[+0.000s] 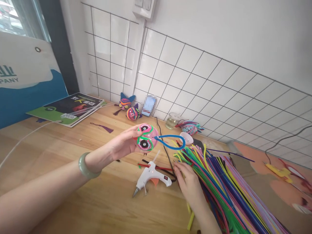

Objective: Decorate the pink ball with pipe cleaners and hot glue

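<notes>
Head view: a pink ball (153, 133) is held up above the bench (102, 191) by the left hand (126, 139), whose fingers are clamped on its left side. Two black-and-white eyes, outlined in pink and green, are borne on the ball, and a blue loop (184, 143) is stuck out from it toward the right. A pale green bracelet (84, 165) is worn on the left wrist. The right hand (186, 178) is held well apart from the left, with its fingers bent at the near ends of a bundle of coloured pipe cleaners (226, 185); whether any strand is pinched cannot be told.

Between the hands, a white glue gun (151, 174) is set on the bench, its nozzle pointed to the lower left. Farther back, two striped animal-head ornaments (133, 112) are placed beside a propped phone (149, 105), whose screen is blurred. A glass jar (172, 121), a small pink dish (187, 138) and a striped fish-like ornament (192, 127) are grouped to the right. A purple tassel (106, 127) is laid near a booklet (73, 107) at left, and a yellow glue gun (279, 172) is seen at far right.
</notes>
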Demonstrator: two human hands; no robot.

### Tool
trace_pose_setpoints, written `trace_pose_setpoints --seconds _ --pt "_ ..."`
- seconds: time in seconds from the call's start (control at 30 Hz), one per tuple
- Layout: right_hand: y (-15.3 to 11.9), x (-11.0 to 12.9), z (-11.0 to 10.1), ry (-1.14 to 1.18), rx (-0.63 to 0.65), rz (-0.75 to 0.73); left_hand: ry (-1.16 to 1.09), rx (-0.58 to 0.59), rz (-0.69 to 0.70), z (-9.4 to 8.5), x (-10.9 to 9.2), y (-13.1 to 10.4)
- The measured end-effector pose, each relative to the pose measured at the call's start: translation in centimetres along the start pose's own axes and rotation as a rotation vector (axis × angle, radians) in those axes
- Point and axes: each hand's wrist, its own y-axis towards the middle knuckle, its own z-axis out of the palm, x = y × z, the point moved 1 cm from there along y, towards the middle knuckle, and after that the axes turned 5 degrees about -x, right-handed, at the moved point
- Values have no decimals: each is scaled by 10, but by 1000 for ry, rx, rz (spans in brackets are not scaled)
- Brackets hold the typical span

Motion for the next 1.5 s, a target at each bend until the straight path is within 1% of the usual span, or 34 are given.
trace_pose_setpoints --seconds 0.1,0.2,0.37,0.53,0.63,0.8,0.87,0.93,1.0,1.1,1.17,1.27,1.37,1.5 --pt "5 -13 -6 2 -34 43 -1 6 7 -1 0 1" --pt "6 -16 -3 19 -21 52 13 5 8 -2 0 2" --pt "6 -10 5 61 19 43 13 8 19 -2 -1 1" --pt "9 -8 0 93 49 60 2 0 28 -2 -3 1" --pt "9 -8 -2 102 59 86 6 22 41 -1 -4 1" --pt "6 2 3 123 151 88 28 34 38 0 -5 0" --pt "6 2 1 116 165 100 32 36 41 0 -6 0" --pt "7 -5 -6 85 151 141 36 43 48 0 -6 0" --pt "7 -18 -16 36 150 196 33 54 51 -1 -6 1" --pt "2 -36 -25 -29 213 243 8 53 47 -2 -3 1" --pt "-2 -44 -26 -72 237 257 -5 28 35 -2 -2 2" --pt "-7 -48 -22 -151 218 275 -10 4 20 -2 1 2" --pt "-12 -46 -18 -221 188 292 -12 12 24 -1 2 1" --pt "-16 -43 -15 -301 182 305 -1 7 19 -1 2 1"
